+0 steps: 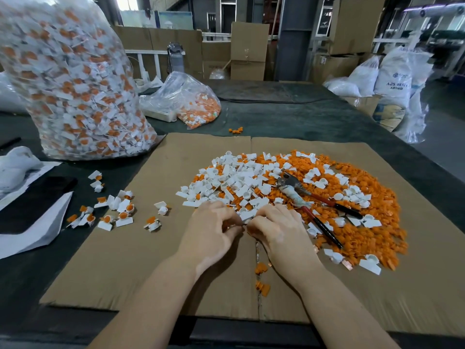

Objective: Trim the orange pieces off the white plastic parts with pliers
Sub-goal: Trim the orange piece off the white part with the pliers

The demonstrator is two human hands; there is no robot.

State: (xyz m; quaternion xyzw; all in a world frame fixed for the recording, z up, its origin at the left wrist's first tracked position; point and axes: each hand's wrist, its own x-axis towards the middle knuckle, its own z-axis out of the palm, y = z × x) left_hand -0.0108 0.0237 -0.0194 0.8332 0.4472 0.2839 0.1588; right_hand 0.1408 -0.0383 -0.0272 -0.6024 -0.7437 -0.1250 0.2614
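A heap of white plastic parts [239, 182] and loose orange pieces [357, 235] covers the right half of a cardboard sheet [141, 248]. Pliers [309, 200] with red and black handles lie on the heap, untouched. My left hand [214, 233] and my right hand [276, 230] meet at the heap's near edge, fingers curled, pinching something small between them; what it is stays hidden by the fingers. A few untrimmed white parts with orange pieces [113, 210] lie scattered at the left of the cardboard.
A tall clear bag [70, 79] full of white-and-orange parts stands at the back left. A smaller bag [193, 104] lies behind the cardboard. A black phone [32, 205] rests on white paper at the left. Cartons and white sacks [392, 79] stand beyond the table.
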